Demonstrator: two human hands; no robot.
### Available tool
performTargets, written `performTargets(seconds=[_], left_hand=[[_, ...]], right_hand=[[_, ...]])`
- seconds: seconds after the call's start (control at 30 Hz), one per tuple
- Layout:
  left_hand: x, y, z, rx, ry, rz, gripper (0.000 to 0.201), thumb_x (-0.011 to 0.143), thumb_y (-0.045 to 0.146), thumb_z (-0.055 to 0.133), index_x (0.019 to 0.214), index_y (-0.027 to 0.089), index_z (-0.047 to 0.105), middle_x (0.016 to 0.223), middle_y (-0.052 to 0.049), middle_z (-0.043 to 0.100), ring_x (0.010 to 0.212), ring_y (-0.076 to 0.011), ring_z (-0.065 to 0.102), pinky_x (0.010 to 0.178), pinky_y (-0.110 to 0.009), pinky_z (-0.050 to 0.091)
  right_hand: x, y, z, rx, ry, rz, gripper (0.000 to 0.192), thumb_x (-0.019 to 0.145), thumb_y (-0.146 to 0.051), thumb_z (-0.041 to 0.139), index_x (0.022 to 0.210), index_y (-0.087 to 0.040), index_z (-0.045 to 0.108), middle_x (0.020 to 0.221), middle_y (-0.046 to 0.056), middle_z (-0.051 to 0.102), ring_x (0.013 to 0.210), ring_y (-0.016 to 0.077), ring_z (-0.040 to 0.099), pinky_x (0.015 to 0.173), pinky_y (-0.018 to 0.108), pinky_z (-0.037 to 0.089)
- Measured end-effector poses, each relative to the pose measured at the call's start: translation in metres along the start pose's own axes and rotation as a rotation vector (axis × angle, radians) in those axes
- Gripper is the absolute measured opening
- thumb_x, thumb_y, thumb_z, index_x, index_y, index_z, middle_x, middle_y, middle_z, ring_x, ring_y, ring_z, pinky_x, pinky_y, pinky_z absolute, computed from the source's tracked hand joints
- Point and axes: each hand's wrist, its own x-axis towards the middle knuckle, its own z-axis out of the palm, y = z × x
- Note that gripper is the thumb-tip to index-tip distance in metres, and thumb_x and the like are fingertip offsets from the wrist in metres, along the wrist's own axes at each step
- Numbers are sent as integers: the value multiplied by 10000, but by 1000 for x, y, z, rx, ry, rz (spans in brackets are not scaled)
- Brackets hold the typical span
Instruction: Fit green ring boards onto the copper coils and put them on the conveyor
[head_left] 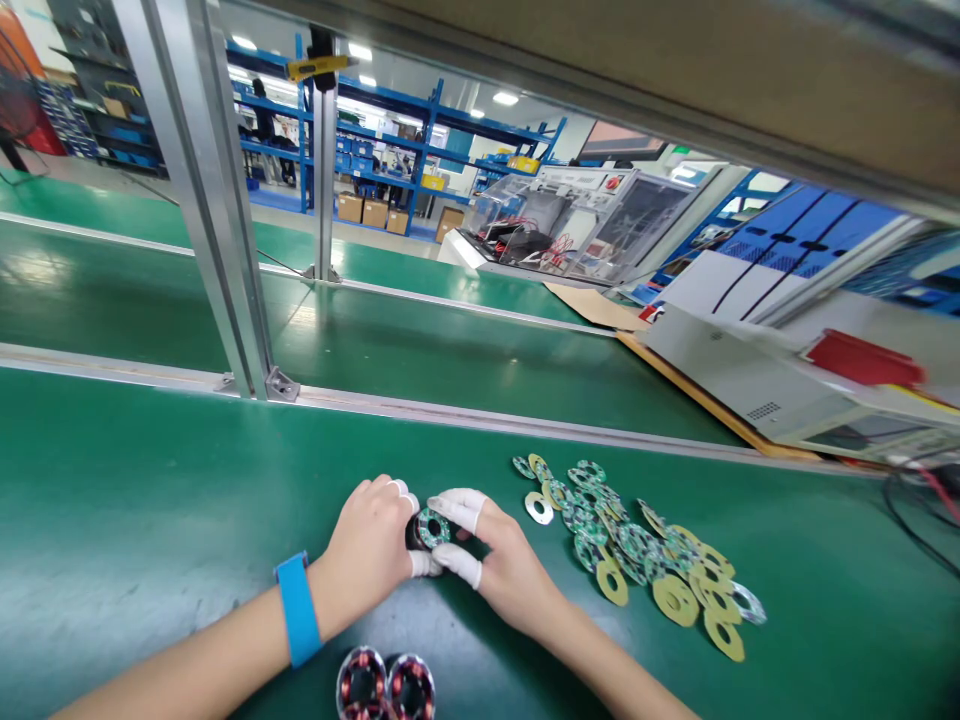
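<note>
My left hand (373,540), a blue band on its wrist, is closed around a small dark round part, probably a motor stator like those nearby, mostly hidden by my fingers. On its face sits a green ring-shaped circuit board (423,528). My right hand (495,555) pinches this board's edge between thumb and finger; white finger cots cover the fingertips of both hands. Below them lie copper-wound stators (412,688), cut off by the lower edge of the view. A loose spread of green ring boards (639,543) and yellowish rings (676,600) lies to the right of my right hand.
Under my hands is a green bench top (150,470). An aluminium rail (450,421) runs across behind them, with an upright post (206,200) at the left. A grey-white machine (757,370) stands at right, with dark cables (919,515) beside it. A person (264,120) is far back.
</note>
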Motion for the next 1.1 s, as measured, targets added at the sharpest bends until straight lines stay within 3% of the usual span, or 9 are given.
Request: performTargets(seconds=[0.47, 0.87, 1.1], left_hand=[[1, -1, -1, 18, -27, -6, 337, 746, 502, 638, 742, 167, 610, 807, -74, 619, 798, -243, 539, 687, -352, 398], [0, -1, -1, 7, -50, -6, 351, 766, 506, 613, 752, 155, 614, 818, -74, 619, 809, -250, 539, 693, -367, 403], [0, -1, -1, 11, -51, -16, 371, 669, 499, 721, 762, 153, 624, 816, -60, 616, 804, -243, 545, 702, -358, 419]], right_hand=[[0, 5, 2, 34, 18, -21, 325, 845, -395, 568, 1126, -241, 626, 1046, 94, 627, 908, 215, 573, 684, 308, 515], [-1, 11, 0, -12, -11, -73, 343, 859, -435, 547, 1136, -243, 612, 1072, 94, 627, 937, 216, 573, 751, 331, 512], [0, 14, 2, -22, 21, -107, 383, 862, -472, 526, 1129, -211, 612, 1047, 111, 632, 918, 219, 580, 736, 347, 521]])
